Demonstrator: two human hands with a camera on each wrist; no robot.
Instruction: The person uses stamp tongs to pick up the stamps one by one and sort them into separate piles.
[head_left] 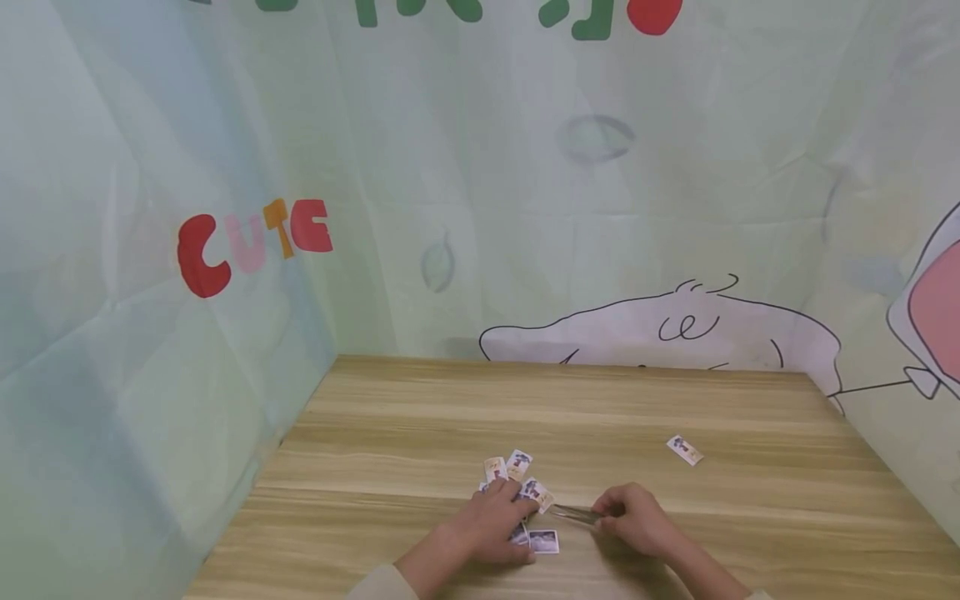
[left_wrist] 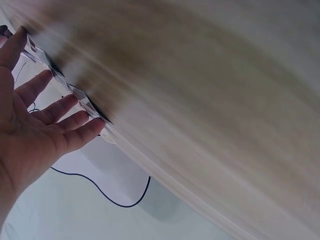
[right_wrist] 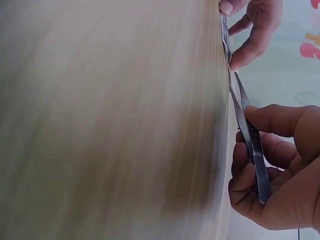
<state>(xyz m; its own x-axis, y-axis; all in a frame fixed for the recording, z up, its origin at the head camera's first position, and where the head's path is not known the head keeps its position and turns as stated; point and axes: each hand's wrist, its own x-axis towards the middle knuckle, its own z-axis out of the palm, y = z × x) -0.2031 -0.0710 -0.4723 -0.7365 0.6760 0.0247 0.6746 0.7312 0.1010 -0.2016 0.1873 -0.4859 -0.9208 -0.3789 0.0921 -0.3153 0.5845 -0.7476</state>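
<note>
Several small stamp-like paper pieces (head_left: 519, 465) with printed pictures lie in an overlapping cluster on the table. My left hand (head_left: 491, 521) rests over them with spread fingers, and its fingertips touch the pieces in the left wrist view; the palm hides part of the cluster. My right hand (head_left: 637, 521) pinches metal tweezers (right_wrist: 253, 142) between thumb and fingers. Their tips point left, close to the edge of one piece (head_left: 538, 495) by my left thumb. In the right wrist view the tips stand slightly apart; whether they touch the paper I cannot tell.
One more printed piece (head_left: 684, 450) lies alone farther back on the right. The wood-grain table (head_left: 420, 417) is bordered by printed cloth walls (head_left: 480, 183) behind and at both sides.
</note>
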